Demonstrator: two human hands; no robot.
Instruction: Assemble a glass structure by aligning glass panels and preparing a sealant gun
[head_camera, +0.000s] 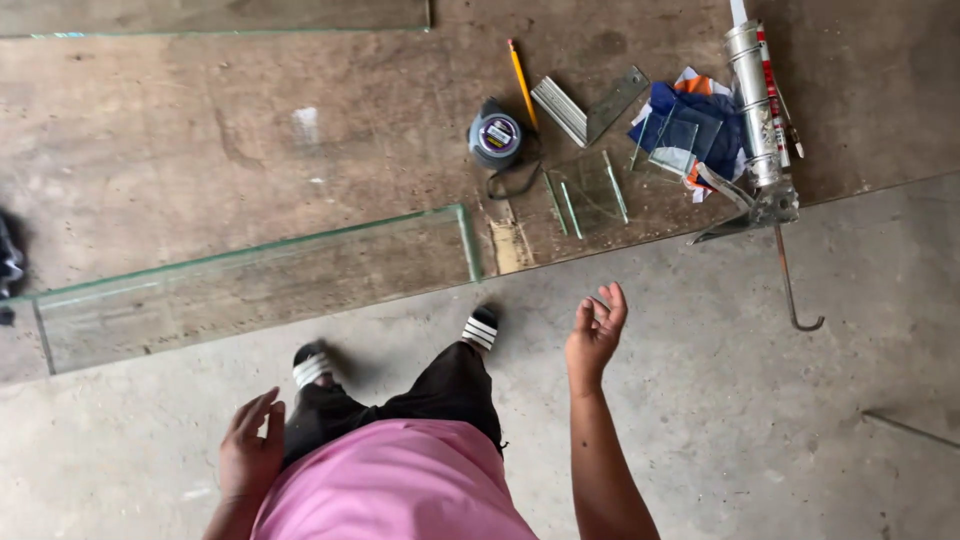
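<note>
A large brown wooden board (200, 130) lies flat on the grey concrete floor (760, 420) and carries nearly everything. A long glass pane (250, 285) rests along the board's near edge, its right end close to the person's feet in striped sandals. Near the board's far right corner a silver caulking gun (757, 110) lies, with its hooked rod passing over the board's near edge onto the floor. Beside it is a blue cloth (690, 120) with small glass pieces on it, then more small glass strips (588, 192) just inside the near edge, a metal square (590, 105), a round tape measure (495, 138) and a yellow pencil (522, 80). The person stands over the near edge; it seems to be a moment between actions, with both hands free. The right hand (596, 330) is raised above the floor, fingers loosely curled and apart, holding nothing, nearest to the glass strips. The left hand (250, 450) hangs open and empty, near the long pane.
</note>
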